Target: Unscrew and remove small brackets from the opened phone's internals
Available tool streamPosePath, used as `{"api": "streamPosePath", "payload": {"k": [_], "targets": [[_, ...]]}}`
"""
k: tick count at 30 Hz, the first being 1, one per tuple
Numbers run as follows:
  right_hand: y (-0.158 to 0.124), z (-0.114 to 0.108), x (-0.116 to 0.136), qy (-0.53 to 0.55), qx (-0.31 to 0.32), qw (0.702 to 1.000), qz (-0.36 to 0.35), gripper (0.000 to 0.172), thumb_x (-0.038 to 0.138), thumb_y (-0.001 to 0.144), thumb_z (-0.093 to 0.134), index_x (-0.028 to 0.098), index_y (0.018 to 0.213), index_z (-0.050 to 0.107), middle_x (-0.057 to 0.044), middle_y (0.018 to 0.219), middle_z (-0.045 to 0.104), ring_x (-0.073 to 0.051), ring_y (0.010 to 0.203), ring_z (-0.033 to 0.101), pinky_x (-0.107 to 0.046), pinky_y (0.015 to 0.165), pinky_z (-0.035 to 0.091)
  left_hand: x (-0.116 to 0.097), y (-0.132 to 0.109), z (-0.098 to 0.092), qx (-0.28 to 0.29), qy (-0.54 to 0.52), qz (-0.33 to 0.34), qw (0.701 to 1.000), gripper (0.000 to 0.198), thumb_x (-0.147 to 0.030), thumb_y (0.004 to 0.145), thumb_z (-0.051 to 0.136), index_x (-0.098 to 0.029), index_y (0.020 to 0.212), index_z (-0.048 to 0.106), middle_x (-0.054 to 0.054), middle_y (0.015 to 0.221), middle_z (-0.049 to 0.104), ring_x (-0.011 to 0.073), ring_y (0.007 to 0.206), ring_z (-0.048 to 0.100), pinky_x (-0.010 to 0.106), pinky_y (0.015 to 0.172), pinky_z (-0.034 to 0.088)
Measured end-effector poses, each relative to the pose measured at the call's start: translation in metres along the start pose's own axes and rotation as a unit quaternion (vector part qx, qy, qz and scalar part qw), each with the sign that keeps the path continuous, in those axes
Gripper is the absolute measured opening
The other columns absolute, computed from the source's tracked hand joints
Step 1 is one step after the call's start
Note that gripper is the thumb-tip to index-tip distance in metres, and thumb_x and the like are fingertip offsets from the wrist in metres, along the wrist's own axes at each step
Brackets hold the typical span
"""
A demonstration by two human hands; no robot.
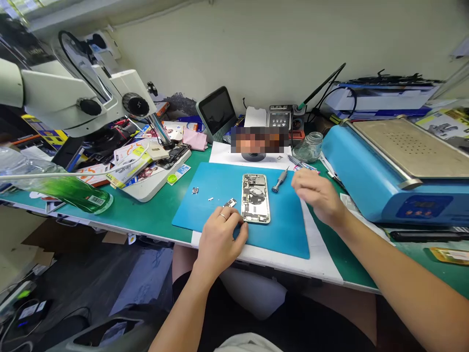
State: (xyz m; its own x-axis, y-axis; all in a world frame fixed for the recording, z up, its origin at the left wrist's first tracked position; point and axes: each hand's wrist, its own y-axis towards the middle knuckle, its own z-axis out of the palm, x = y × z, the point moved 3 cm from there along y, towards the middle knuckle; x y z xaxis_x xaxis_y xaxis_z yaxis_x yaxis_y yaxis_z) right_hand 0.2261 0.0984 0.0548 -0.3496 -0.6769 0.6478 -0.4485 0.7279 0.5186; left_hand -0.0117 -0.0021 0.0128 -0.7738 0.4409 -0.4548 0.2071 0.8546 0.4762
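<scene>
An opened phone (255, 199), its inner boards and parts showing, lies on a blue work mat (216, 178). My left hand (222, 237) rests on the mat at the phone's lower left corner, fingers bent and thumb apart from them. Just beyond its fingertips is a small phone part (230, 202). My right hand (318, 195) is closed above the mat's right edge; whatever its curled fingers hold is hidden. Between that hand and the phone lies a grey screwdriver (280, 180). Farther left on the mat are a small dark component (195, 190) and a tiny pale piece (210, 199).
A microscope (110, 102) reaches in from the left above boxes and a green bottle (84, 193). On the right stands a blue heating plate unit (366, 181). A glass jar (312, 146) and a soldering station (280, 119) are behind the mat.
</scene>
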Motion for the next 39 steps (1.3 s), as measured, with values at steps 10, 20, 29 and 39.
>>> {"api": "streamPosePath", "payload": {"k": [10, 20, 29, 39], "targets": [[0.003, 0.016, -0.028, -0.108, 0.112, 0.988, 0.015, 0.029, 0.031, 0.08, 0.061, 0.023, 0.058, 0.043, -0.003, 0.072, 0.058, -0.023, 0.079, 0.051, -0.041, 0.079, 0.04, 0.003, -0.002, 0.003, -0.008, 0.014, 0.009, 1.0, 0.009, -0.024, 0.1, 0.062, -0.019, 0.093, 0.063, 0.004, 0.098, 0.067, 0.02, 0.095, 0.063, 0.037, 0.085, 0.055], [0.01, 0.009, -0.034, -0.18, 0.034, 0.982, 0.053, 0.02, 0.027, 0.095, 0.05, 0.02, 0.105, 0.066, -0.011, 0.104, 0.068, -0.027, 0.091, 0.064, -0.043, 0.083, 0.052, 0.004, -0.002, 0.004, -0.016, 0.031, -0.004, 0.999, 0.016, -0.033, 0.102, 0.064, -0.017, 0.101, 0.068, 0.005, 0.106, 0.069, 0.0185, 0.097, 0.067, 0.038, 0.088, 0.058], [0.026, 0.016, -0.045, -0.264, 0.138, 0.955, 0.017, 0.016, 0.032, 0.099, 0.064, 0.017, 0.097, 0.068, -0.005, 0.102, 0.07, -0.019, 0.094, 0.066, -0.04, 0.087, 0.056, 0.003, -0.002, 0.002, -0.016, 0.044, -0.006, 0.999, 0.018, -0.034, 0.102, 0.064, -0.017, 0.107, 0.068, 0.006, 0.108, 0.07, 0.018, 0.095, 0.068, 0.038, 0.086, 0.06], [0.021, 0.008, 0.004, -0.238, -0.047, 0.97, -0.031, 0.03, 0.029, 0.103, 0.051, 0.02, 0.132, 0.055, -0.012, 0.11, 0.076, -0.029, 0.096, 0.073, -0.044, 0.083, 0.059, 0.005, -0.007, 0.002, -0.02, 0.041, 0.024, 0.999, 0.018, -0.033, 0.102, 0.065, -0.016, 0.106, 0.068, 0.005, 0.107, 0.07, 0.0183, 0.095, 0.068, 0.038, 0.086, 0.06]]}}
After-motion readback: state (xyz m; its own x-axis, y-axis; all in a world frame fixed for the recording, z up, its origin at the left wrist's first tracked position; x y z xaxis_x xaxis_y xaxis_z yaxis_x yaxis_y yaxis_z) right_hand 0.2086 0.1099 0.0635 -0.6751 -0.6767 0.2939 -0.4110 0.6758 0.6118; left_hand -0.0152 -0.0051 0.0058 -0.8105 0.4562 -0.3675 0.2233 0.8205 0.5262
